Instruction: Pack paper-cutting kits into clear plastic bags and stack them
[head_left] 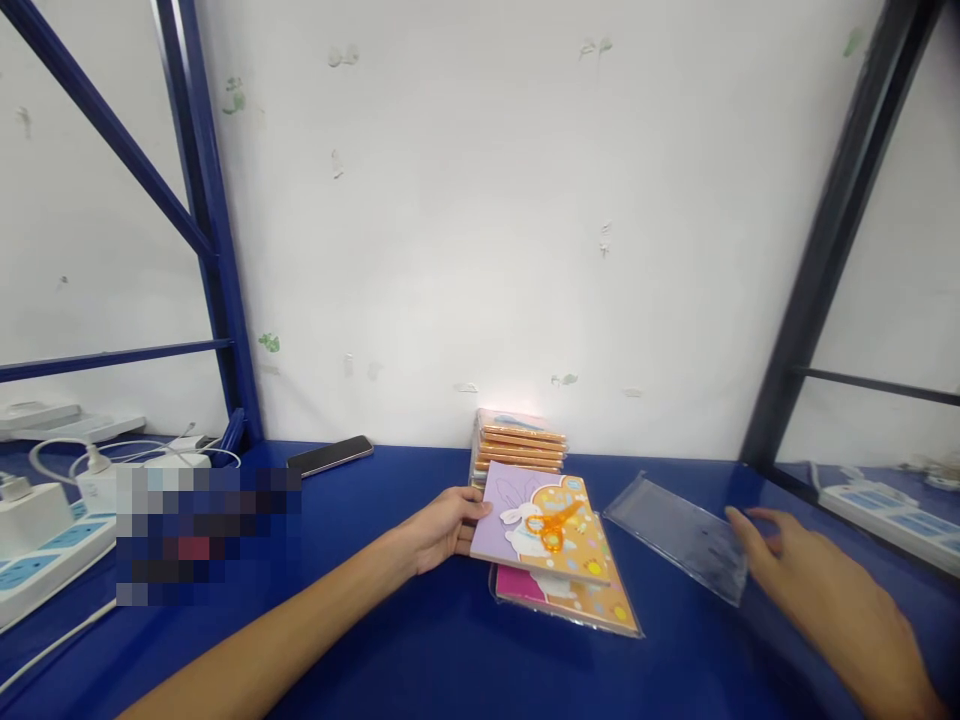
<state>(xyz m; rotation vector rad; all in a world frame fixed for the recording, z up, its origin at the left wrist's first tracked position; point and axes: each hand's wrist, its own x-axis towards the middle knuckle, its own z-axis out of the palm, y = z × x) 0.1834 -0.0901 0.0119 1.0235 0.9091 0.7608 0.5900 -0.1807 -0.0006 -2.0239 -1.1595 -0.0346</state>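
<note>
My left hand (441, 530) grips the left edge of a purple and orange booklet (541, 524) with a white rabbit and orange scissors on its cover. That booklet lies on a second one in a clear sleeve (581, 600). Behind them a stack of similar orange booklets (520, 448) stands against the wall. My right hand (817, 590) is blurred, its fingers stretched out at the near end of a clear plastic sleeve (679, 532) lying flat on the blue table (420, 650).
A dark phone (330, 455) lies near the wall at the left. White power strips with plugs and cables (45, 530) sit at the far left, another power strip (892, 515) at the far right. Blue frame posts (217, 270) and a dark post (825, 260) flank the table.
</note>
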